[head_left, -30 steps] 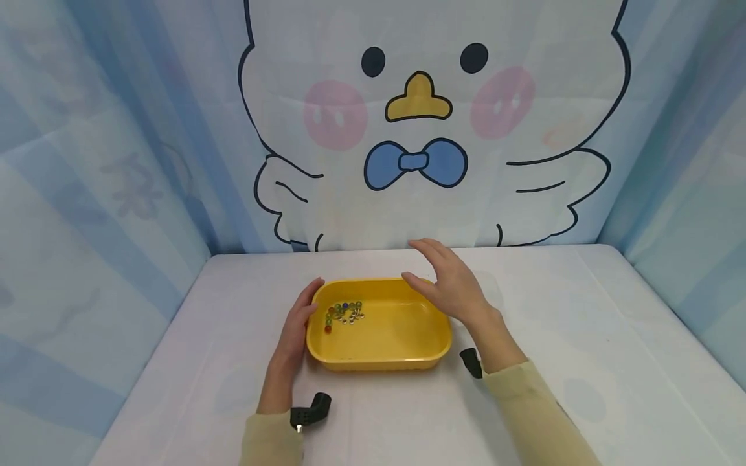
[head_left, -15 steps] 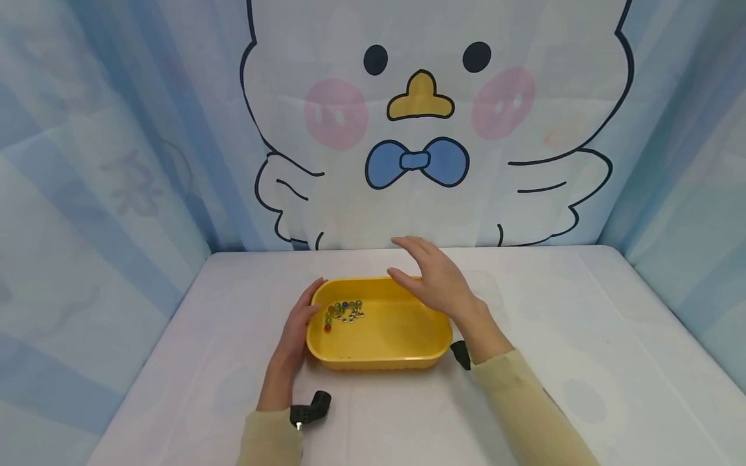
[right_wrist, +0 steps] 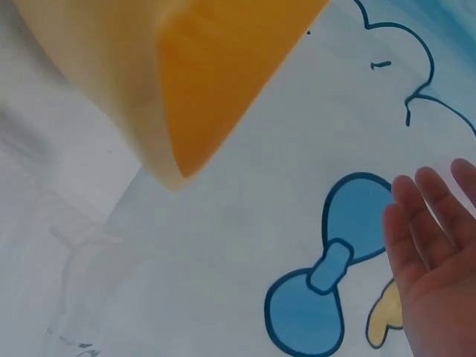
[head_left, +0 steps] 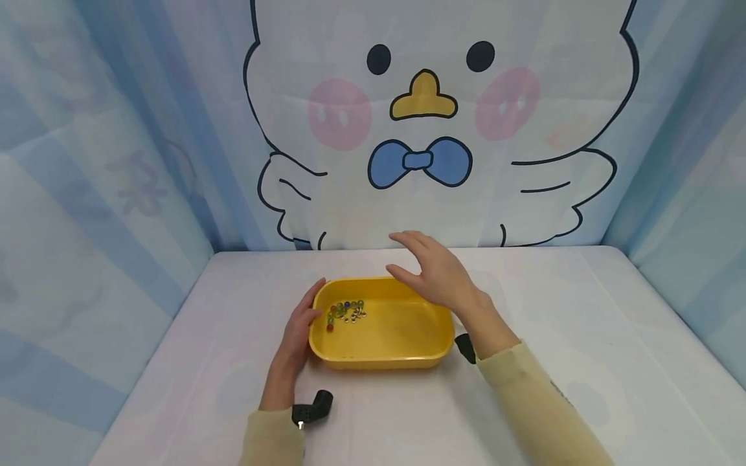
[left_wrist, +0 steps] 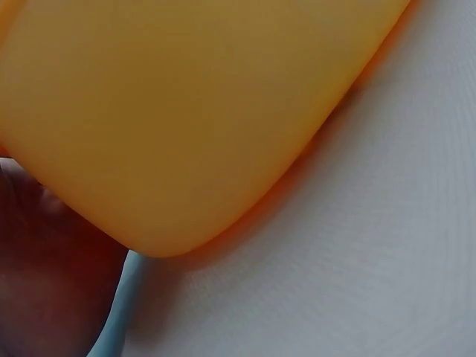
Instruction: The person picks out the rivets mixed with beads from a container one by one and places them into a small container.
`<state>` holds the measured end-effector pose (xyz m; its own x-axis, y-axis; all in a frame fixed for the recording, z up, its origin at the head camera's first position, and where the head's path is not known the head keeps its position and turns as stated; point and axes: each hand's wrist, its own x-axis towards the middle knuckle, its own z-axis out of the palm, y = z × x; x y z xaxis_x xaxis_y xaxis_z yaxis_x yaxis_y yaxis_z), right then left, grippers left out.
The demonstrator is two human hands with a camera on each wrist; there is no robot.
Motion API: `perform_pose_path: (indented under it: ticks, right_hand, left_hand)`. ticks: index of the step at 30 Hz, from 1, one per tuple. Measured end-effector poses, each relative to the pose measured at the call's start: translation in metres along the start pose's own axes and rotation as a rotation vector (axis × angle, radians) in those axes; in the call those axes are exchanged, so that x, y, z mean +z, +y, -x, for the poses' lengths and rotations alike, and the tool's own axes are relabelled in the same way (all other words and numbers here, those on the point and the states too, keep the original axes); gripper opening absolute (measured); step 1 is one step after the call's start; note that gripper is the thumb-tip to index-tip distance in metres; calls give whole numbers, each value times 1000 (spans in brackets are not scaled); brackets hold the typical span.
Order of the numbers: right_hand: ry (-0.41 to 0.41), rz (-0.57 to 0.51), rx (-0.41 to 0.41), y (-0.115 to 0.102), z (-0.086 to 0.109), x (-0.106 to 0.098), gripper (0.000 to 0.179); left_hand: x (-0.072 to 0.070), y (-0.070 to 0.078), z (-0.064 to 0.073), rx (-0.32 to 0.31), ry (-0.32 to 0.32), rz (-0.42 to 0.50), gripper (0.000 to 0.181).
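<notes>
A yellow plastic tray [head_left: 402, 333] stands on the table in the head view. Glass marbles [head_left: 340, 306] and small shiny silver pieces [head_left: 353, 317], too small to identify, lie together in its left part. My left hand [head_left: 300, 330] grips the tray's left end, its thumb over the rim; the left wrist view shows part of that hand [left_wrist: 52, 275] against the outer wall. Above the tray's back right corner hovers my right hand [head_left: 437, 272], fingers extended and thumb apart. Nothing is in its palm [right_wrist: 446, 297] in the right wrist view.
The white-covered table [head_left: 553, 323] extends around the tray. A curtain with a cartoon bird [head_left: 419, 194] hangs behind the back edge, and blue patterned curtains [head_left: 105, 226] hang at both sides. Each wrist wears a black camera [head_left: 315, 408].
My right hand has shifted a little left over the tray, then stayed nearly still. The left hand, tray and marbles have kept their places.
</notes>
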<state>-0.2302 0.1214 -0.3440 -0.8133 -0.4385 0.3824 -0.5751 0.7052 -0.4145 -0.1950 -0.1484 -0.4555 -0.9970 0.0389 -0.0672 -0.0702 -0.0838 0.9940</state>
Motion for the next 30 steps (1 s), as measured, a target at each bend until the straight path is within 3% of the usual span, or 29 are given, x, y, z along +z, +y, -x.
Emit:
perform_pose_path:
  ticks: [16,23,30]
  right_hand:
    - [-140,-61,-4,-13,-28,11,58]
    - [-204,-107,-55,-11,-31,18,53]
    - [-328,-211,-62,-9,-34,25,48]
  left_hand:
    - [0,0,-2,-1,-4,-18,69]
    - [0,0,-2,0,-2,-6,68]
    - [-1,-2,-3,-1,-1,-7,67]
